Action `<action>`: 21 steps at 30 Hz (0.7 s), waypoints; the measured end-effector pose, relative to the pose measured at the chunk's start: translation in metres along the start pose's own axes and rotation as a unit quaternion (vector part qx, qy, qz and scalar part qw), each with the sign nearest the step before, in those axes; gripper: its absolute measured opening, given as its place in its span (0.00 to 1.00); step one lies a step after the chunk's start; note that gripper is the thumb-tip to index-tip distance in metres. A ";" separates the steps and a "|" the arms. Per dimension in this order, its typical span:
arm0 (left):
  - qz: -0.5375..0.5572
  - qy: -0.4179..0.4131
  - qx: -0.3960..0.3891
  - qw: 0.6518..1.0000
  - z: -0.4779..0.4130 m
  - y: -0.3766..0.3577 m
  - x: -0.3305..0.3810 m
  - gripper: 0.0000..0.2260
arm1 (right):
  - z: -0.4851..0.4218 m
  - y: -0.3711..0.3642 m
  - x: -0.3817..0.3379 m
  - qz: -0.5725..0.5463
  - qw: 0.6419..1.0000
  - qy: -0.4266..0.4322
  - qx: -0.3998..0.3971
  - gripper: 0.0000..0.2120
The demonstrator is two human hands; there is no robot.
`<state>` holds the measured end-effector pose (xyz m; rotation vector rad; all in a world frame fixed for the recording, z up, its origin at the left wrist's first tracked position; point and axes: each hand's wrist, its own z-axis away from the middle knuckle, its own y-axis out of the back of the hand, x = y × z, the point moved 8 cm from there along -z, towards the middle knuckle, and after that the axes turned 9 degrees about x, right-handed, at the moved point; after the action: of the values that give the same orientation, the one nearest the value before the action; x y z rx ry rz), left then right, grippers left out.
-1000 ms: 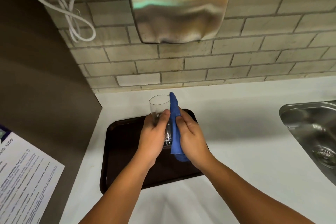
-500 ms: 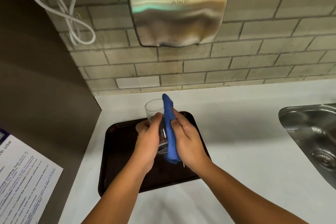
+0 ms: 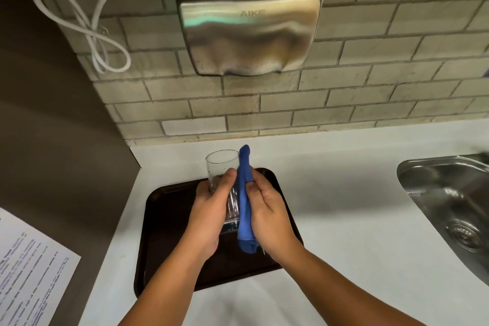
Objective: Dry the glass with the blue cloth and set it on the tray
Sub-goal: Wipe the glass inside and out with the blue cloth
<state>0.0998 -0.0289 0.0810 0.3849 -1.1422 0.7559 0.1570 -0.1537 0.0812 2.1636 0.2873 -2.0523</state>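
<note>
Drying the glass [image 3: 221, 167] above the tray [image 3: 169, 222].
Left hand [image 3: 209, 216] gripped its wall; right hand [image 3: 268, 210] pinched the cloth [image 3: 244, 193] against it. Probably wet, slippery, fragile: hold mid-wall.

Up on the wall above my fingers, the steel hand dryer [image 3: 250, 25] carries the one word I can read: "AIKE", in pale raised capitals near the upper right of its front face. Far off to the left of my left hand [image 3: 209, 213], a white printed sheet [image 3: 29, 270] lies at an angle with several lines of dark print running across it, but the letters are too small and blurred for me to make out any of them.
</note>
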 end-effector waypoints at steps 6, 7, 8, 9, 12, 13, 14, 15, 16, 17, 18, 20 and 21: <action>0.044 -0.014 -0.011 0.999 0.002 0.001 0.007 0.35 | 0.009 0.001 -0.005 0.003 1.000 0.017 0.000 0.20; 0.049 -0.015 -0.011 0.999 0.002 0.002 0.008 0.36 | 0.009 0.002 -0.007 0.002 1.000 0.019 0.003 0.20; 0.051 -0.016 -0.013 0.998 0.002 0.002 0.009 0.35 | 0.012 0.001 -0.010 0.006 1.000 0.027 0.000 0.20; 0.055 -0.013 -0.015 0.998 0.001 0.003 0.009 0.33 | 0.017 -0.001 -0.015 0.012 0.999 0.045 -0.006 0.22; 0.062 -0.008 -0.011 0.998 -0.001 0.006 0.011 0.25 | 0.025 -0.006 -0.029 0.021 0.995 0.093 -0.024 0.24; 0.061 -0.014 -0.009 0.998 0.000 0.006 0.013 0.26 | 0.021 -0.005 -0.026 0.017 0.997 0.076 -0.019 0.23; 0.056 -0.022 -0.006 0.998 0.001 0.005 0.015 0.29 | 0.017 -0.005 -0.022 0.013 0.998 0.055 -0.017 0.21; 0.048 -0.025 -0.004 0.999 0.001 0.005 0.015 0.32 | 0.013 -0.005 -0.019 0.013 0.999 0.038 -0.016 0.20; 0.042 -0.024 -0.002 0.999 0.002 0.004 0.014 0.32 | 0.011 -0.005 -0.017 0.016 0.999 0.030 -0.016 0.20; 0.041 -0.022 -0.002 0.999 0.001 0.005 0.013 0.31 | 0.012 -0.005 -0.016 0.023 0.999 0.029 -0.014 0.20; 0.044 -0.019 -0.004 0.999 0.001 0.006 0.013 0.28 | 0.014 -0.007 -0.018 0.031 0.999 0.033 -0.015 0.20; 0.053 -0.019 -0.006 0.998 0.001 0.007 0.015 0.28 | 0.016 -0.007 -0.019 0.035 0.998 0.042 -0.016 0.20; 0.058 -0.025 -0.006 0.998 0.002 0.007 0.015 0.30 | 0.015 -0.006 -0.019 0.031 0.999 0.039 -0.014 0.20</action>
<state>0.0971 -0.0199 0.0952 0.3316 -1.2225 0.8440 0.1401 -0.1519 0.0993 2.2119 0.2538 -1.9228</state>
